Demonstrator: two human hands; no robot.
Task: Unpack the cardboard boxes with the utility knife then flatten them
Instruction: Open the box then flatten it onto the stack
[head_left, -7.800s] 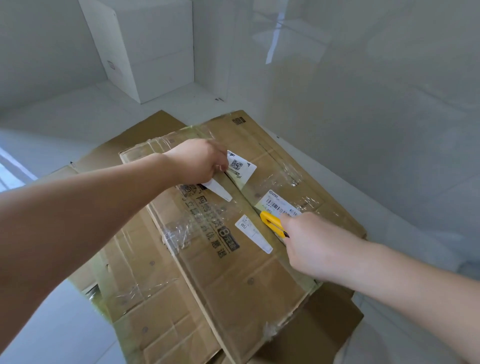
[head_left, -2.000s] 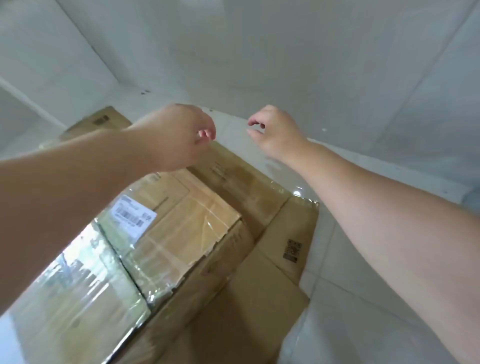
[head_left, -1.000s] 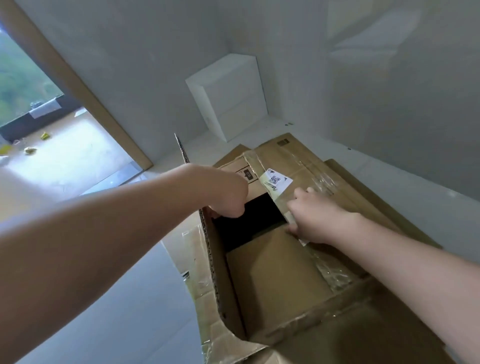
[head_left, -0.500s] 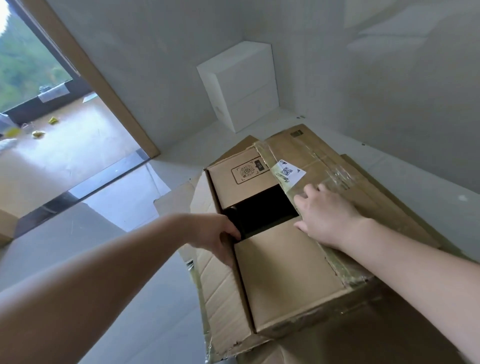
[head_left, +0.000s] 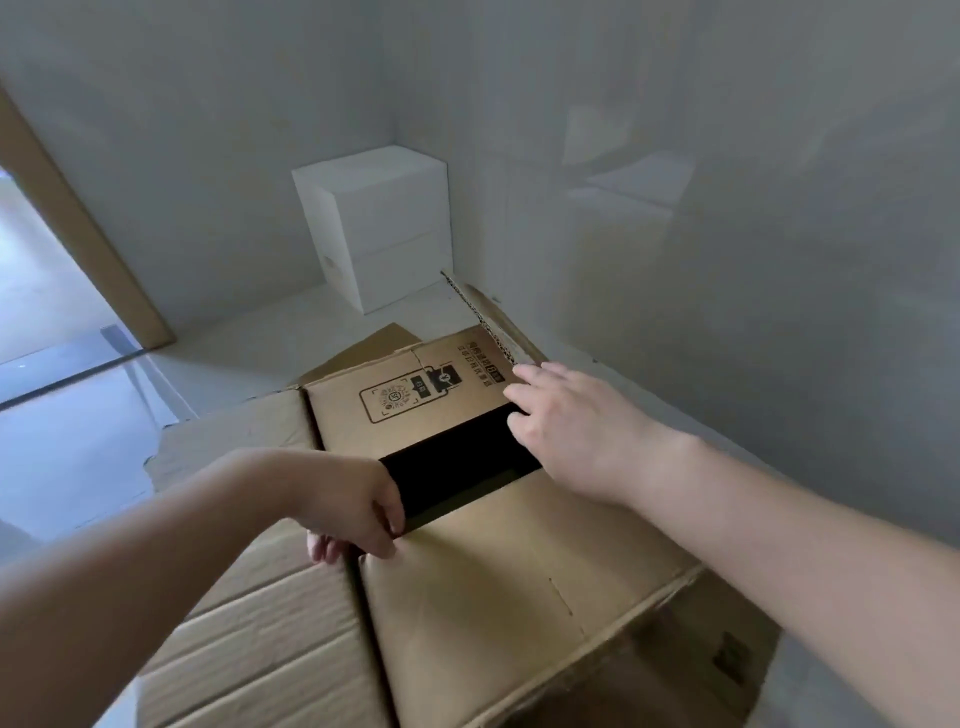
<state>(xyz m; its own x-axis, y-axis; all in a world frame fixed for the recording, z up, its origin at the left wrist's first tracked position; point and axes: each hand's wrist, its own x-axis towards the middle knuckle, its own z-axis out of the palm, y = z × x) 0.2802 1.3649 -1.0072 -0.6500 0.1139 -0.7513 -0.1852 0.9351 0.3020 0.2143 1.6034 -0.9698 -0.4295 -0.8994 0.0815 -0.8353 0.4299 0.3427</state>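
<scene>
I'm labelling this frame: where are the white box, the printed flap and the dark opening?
white box (head_left: 395, 244), head view, front face.
printed flap (head_left: 410, 402), head view, printed logo.
dark opening (head_left: 457, 465), head view, middle of gap.

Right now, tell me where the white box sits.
Head view, upper centre: the white box stands on the floor in the room's corner, beyond the opened cardboard box.

Soft, even daylight enters from the bright doorway opening (head_left: 31, 270) at far left, leaving the pale grey walls (head_left: 727, 182) dim and faintly glossy. Wide-angle distortion bends the edges; the near forearms blur slightly. The brown cardboard box's (head_left: 493, 571) gap reads pure black.
</scene>
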